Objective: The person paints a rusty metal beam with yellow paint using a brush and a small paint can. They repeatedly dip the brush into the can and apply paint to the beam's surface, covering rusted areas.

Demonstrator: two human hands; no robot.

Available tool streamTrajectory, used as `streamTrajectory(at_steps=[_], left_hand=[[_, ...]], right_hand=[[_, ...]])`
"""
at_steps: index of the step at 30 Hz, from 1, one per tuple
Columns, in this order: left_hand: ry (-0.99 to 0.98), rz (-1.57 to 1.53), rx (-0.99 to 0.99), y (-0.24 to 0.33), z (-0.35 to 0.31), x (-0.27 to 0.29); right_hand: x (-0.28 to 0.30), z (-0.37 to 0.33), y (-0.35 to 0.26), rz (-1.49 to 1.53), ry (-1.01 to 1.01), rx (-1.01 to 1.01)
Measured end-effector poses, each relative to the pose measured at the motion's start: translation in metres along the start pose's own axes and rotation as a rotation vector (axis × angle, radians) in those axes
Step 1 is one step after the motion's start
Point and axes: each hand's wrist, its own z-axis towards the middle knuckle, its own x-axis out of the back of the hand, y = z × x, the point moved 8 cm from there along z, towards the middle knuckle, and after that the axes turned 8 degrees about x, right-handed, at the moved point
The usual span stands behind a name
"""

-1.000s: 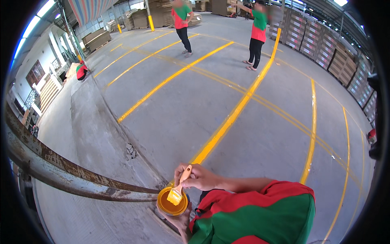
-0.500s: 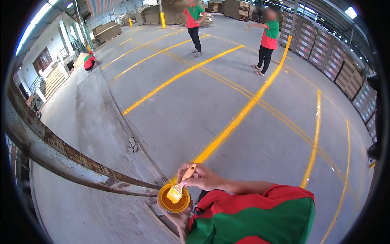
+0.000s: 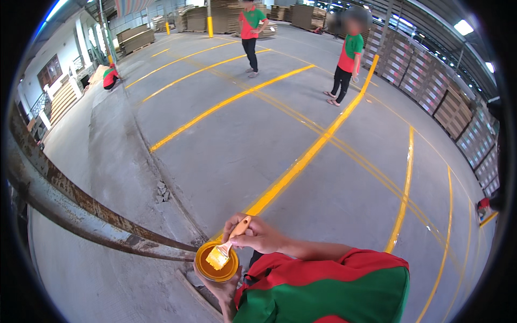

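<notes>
My right hand (image 3: 253,234) grips a paintbrush (image 3: 240,228) by its wooden handle. Its wide bristles, coated in yellow paint, point down over the mouth of a round paint can (image 3: 198,267). Yellow-orange paint (image 3: 225,271) shows inside the can, and its rim is smeared with the same colour. From below and the side, my left hand (image 3: 219,288) holds the can, with most of its fingers hidden behind it. Just beyond the can, a yellow line (image 3: 291,175) painted on the concrete floor runs away to the upper right.
A rusty steel beam (image 3: 102,229) curves in from the left, its end close to the can. Broken concrete (image 3: 162,191) lies by a floor seam. Two people (image 3: 250,32) (image 3: 344,59) stand ahead; another person (image 3: 110,78) crouches far left. Stacked cartons (image 3: 420,67) line the right.
The view has shifted slightly, moving the scene left in the picture. The person on the right has lowered an outstretched arm. My hands keep the brush over the can.
</notes>
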Motion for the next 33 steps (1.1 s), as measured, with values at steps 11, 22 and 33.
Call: streamTrajectory(at_steps=[11, 22, 33], left_hand=[[0.0, -0.014, -0.042, 0.004, 0.005, -0.002], [0.072, 0.03, -0.043, 0.007, 0.0, 0.003], [0.077, -0.488, 0.361, -0.003, 0.004, 0.003]], right_hand=[[0.005, -0.002, 0.009, -0.032, -0.001, 0.024], [0.002, 0.002, 0.012, 0.011, -0.013, 0.018], [-0.009, 0.017, 0.004, -0.347, -0.101, 0.226]])
